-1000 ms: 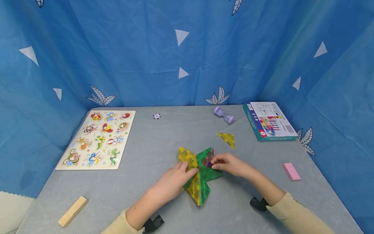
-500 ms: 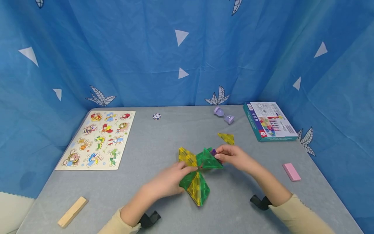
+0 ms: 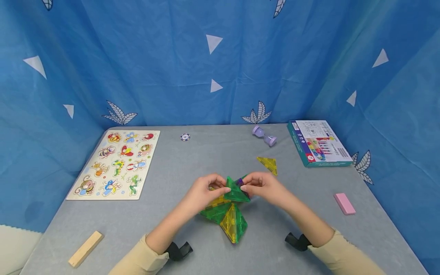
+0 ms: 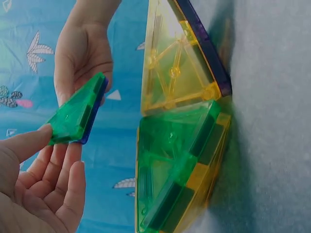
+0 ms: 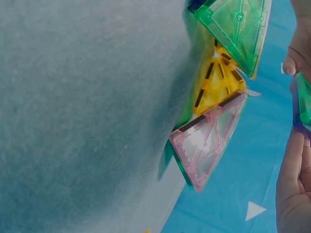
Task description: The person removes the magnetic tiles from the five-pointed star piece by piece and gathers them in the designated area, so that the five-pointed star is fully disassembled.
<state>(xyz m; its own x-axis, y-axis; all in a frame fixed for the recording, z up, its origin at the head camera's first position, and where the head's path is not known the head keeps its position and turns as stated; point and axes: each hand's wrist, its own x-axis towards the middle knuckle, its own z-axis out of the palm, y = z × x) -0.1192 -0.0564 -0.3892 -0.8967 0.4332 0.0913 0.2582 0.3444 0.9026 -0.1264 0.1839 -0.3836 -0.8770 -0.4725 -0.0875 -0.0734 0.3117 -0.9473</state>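
Both hands pinch a green triangular magnetic tile [image 3: 235,193] with a purple tile behind it, raised over the middle of the table. My left hand [image 3: 202,194] grips its left corner between thumb and fingers; in the left wrist view the purple edge shows behind the green face [image 4: 73,116]. On the right side, my right hand [image 3: 266,189] pinches the same pair. Beneath lie joined green and yellow triangular tiles [image 3: 233,223], partly covered by the left hand. A pink tile [image 5: 211,141] stands among them in the right wrist view.
A loose yellow triangular tile [image 3: 269,164] lies behind the right hand. Farther back are a purple sand timer [image 3: 264,136], a poker chip [image 3: 185,137] and a boxed toy [image 3: 319,143]. An insect puzzle board [image 3: 115,164], a wooden block [image 3: 86,249] and a pink block [image 3: 344,203] lie toward the sides.
The right hand has lifted the green and purple tiles from the cluster and moved them left. The left hand has left the cluster and risen to grip their other side.
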